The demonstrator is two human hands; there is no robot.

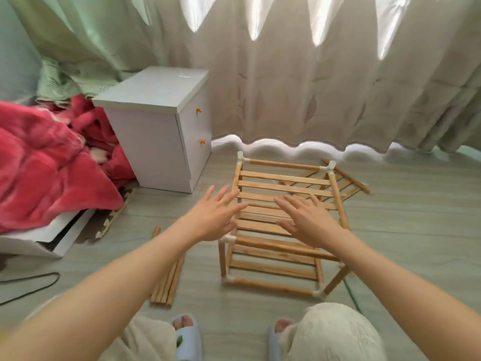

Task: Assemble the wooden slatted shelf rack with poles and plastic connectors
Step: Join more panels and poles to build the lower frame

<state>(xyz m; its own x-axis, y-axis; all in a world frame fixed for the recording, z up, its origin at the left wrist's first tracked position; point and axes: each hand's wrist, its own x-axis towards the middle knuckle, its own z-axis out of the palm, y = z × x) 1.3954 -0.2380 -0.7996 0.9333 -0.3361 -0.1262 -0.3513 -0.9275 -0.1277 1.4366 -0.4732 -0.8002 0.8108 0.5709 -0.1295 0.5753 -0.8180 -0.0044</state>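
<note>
Floor (403, 230) by the curtain (338, 87) carries the rack (283, 183), part-built, two slatted tiers joined by white connectors (328, 166). Loose poles (169, 280) lie bundled just left of it; another slat panel (348, 181) lies behind its right far corner. Left hand (216, 217) and right hand (309, 220) hover over the top tier, fingers spread wide, holding nothing; contact with slats unclear. White cabinet (156, 131) stands far left.

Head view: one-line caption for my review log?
Both open hands, left hand and right hand, reach over the partly assembled slatted rack; spare poles beside it.
</note>
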